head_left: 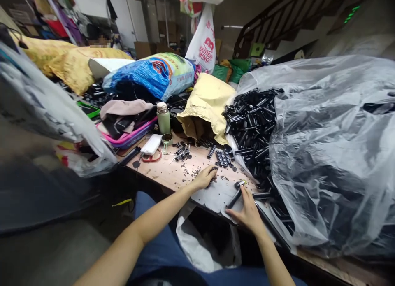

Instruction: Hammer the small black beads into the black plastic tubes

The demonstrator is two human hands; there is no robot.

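Note:
My left hand (pixel 205 177) rests on the wooden table (pixel 166 173) with its fingers curled round a small black ribbed part that barely shows. My right hand (pixel 246 212) lies just to the right, fingers closed on a thin black tube (pixel 235 198) with a pale tip. Both hands sit over a grey sheet (pixel 217 195) at the table's near edge. Several short black ribbed pieces (pixel 222 156) lie in a row just beyond the left hand.
A big clear plastic bag (pixel 333 154) full of black tubes (pixel 251 121) fills the right side. A yellow sack (pixel 206 107), a green flask (pixel 163 118), a pink basket (pixel 132 138), a white power bank (pixel 151 145) and a blue bag (pixel 151 74) stand behind.

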